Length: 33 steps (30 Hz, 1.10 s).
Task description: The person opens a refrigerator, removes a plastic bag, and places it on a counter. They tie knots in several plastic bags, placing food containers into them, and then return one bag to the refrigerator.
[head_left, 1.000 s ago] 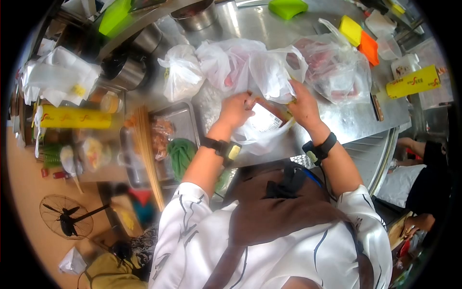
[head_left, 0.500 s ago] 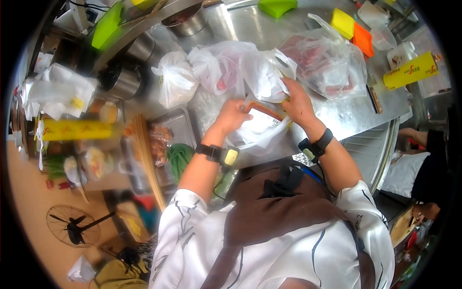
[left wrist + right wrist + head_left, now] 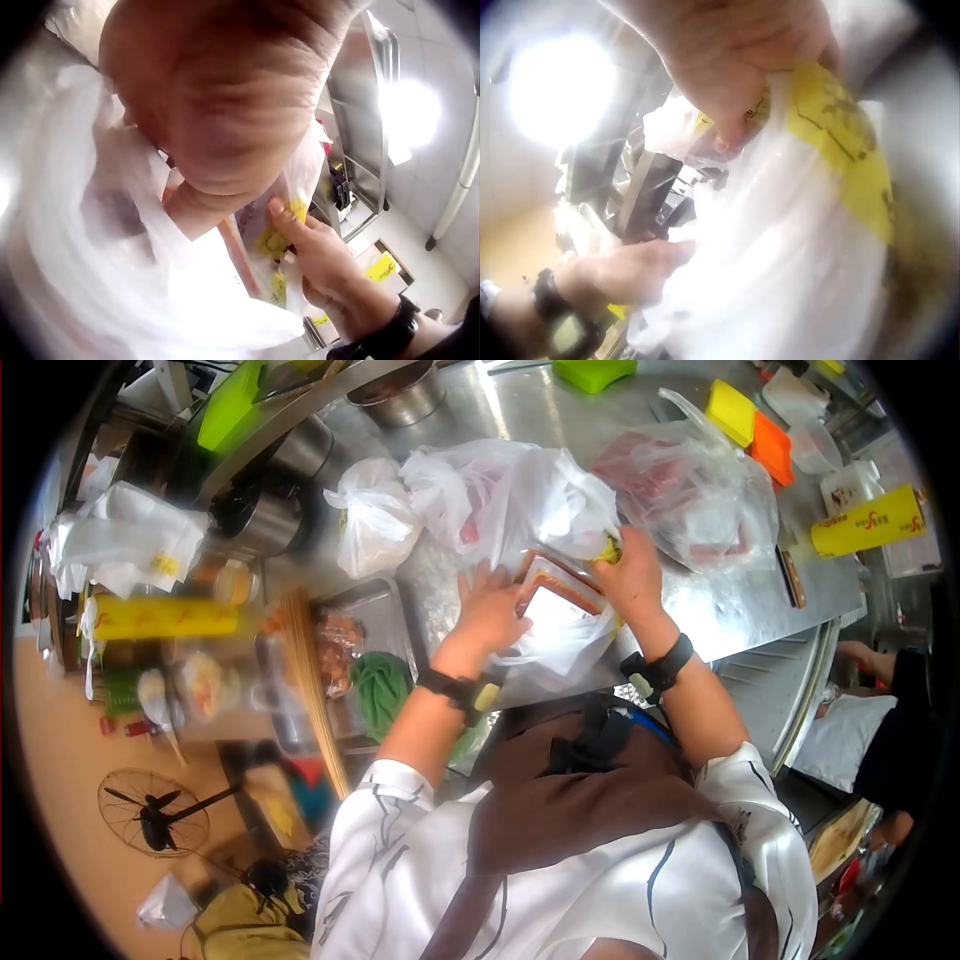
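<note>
Head view: one flat, reddish-brown container (image 3: 566, 580) is seen between the two hands, partly wrapped in a white plastic bag (image 3: 560, 653). It lies right of the left thumb and left of the right fingers, and a white label (image 3: 548, 608) is borne on its upper face. The container is touched at its left side by the left hand (image 3: 487, 612), whose fingers are stretched out and not wrapped round anything. By the right hand (image 3: 633, 575) the yellow-printed edge of the white plastic is pinched between thumb and fingers, as is shown also in the left wrist view; whether this edge belongs to the bag round the container cannot be told.

Beyond the hands, one knotted white bag (image 3: 378, 525) is set at the left and one clear bag (image 3: 700, 490) with red contents at the right, with more white plastic bunched between them. One metal tray (image 3: 400, 622), one green cloth (image 3: 380, 695) and one bundle of thin sticks (image 3: 308, 690) are counted at the left; one knife (image 3: 792, 580) is laid at the right.

Both forearms are extended forward over the metal counter (image 3: 740, 615), the left palm turned down, the right fingers bent inward. One black band is worn on each wrist.
</note>
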Available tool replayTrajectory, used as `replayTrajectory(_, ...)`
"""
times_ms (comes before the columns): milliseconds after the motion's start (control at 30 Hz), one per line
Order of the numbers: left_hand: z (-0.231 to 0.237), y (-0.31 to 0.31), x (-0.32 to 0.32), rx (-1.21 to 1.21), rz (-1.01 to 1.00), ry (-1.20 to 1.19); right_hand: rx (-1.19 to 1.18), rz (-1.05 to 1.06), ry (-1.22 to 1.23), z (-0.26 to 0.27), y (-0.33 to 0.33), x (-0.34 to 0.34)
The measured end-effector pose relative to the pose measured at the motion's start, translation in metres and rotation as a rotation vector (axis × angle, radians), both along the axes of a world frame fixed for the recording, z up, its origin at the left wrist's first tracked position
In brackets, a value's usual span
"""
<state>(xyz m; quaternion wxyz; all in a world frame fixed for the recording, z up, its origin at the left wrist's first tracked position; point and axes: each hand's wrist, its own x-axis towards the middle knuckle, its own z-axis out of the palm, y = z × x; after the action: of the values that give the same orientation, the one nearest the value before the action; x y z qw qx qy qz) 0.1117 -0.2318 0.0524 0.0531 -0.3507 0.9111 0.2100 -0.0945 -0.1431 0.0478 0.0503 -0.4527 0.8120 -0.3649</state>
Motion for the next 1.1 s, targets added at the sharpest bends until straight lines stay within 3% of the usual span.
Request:
replayTrajectory(167, 0.004, 0.001, -0.019, -0.017, -0.016, -0.022, 0.015, 0.023, 0.038, 0.009, -0.006, -0.013)
replayTrajectory(233, 0.008, -0.006, -0.032, 0.147, 0.131, -0.045, 0.018, 0.042, -0.003, 0.011, -0.005, -0.008)
replayTrajectory(333, -0.018, -0.017, -0.045, 0.212, 0.209, -0.118, 0.005, 0.014, -0.023, 0.005, 0.001, 0.002)
replayTrajectory(367, -0.008, -0.019, -0.050, 0.280, 0.097, -0.196, -0.030, 0.042, -0.009, -0.006, 0.001, 0.000)
replayTrajectory(400, -0.029, -0.016, -0.044, 0.208, 0.095, 0.019, -0.016, 0.047, -0.021, -0.009, 0.001, -0.001)
replayTrajectory(467, -0.024, -0.012, -0.043, 0.223, 0.035, 0.168, -0.017, 0.067, -0.032, -0.007, 0.003, -0.004)
replayTrajectory(500, -0.010, -0.009, -0.047, 0.292, 0.128, 0.168, -0.030, 0.089, -0.031, -0.004, 0.004, -0.005)
replayTrajectory(600, 0.000, -0.002, -0.047, 0.348, 0.100, 0.021, 0.048, 0.071, -0.081, 0.008, 0.004, -0.005)
replayTrajectory(667, 0.010, 0.015, -0.053, 0.245, 0.122, 0.150, 0.036, 0.080, -0.080, 0.007, 0.002, -0.003)
replayTrajectory(700, 0.010, 0.020, -0.059, 0.102, 0.074, -0.008, 0.034, 0.113, -0.084, 0.006, 0.003, -0.003)
replayTrajectory(733, 0.004, 0.026, -0.063, 0.091, 0.064, -0.006, 0.023, 0.104, -0.081, 0.005, 0.004, -0.003)
replayTrajectory(800, -0.025, 0.041, -0.059, -0.609, 0.100, 0.354, 0.032, 0.111, -0.073, 0.004, 0.004, -0.002)
replayTrajectory(867, -0.026, 0.043, -0.055, -0.546, 0.169, 0.311, 0.023, 0.117, -0.073, 0.000, 0.004, -0.004)
replayTrajectory(933, 0.014, 0.040, -0.060, -0.054, 0.125, -0.100, 0.018, 0.129, -0.074, -0.002, 0.005, -0.005)
replayTrajectory(1033, -0.003, 0.021, -0.061, 0.089, 0.150, -0.003, 0.029, 0.147, -0.058, -0.001, 0.005, -0.001)
replayTrajectory(1067, -0.029, 0.012, -0.057, 0.080, 0.161, -0.003, 0.045, 0.143, -0.057, -0.004, 0.003, 0.000)
replayTrajectory(1100, -0.065, 0.001, -0.052, 0.189, 0.198, 0.166, 0.060, 0.140, -0.057, -0.006, 0.001, 0.001)
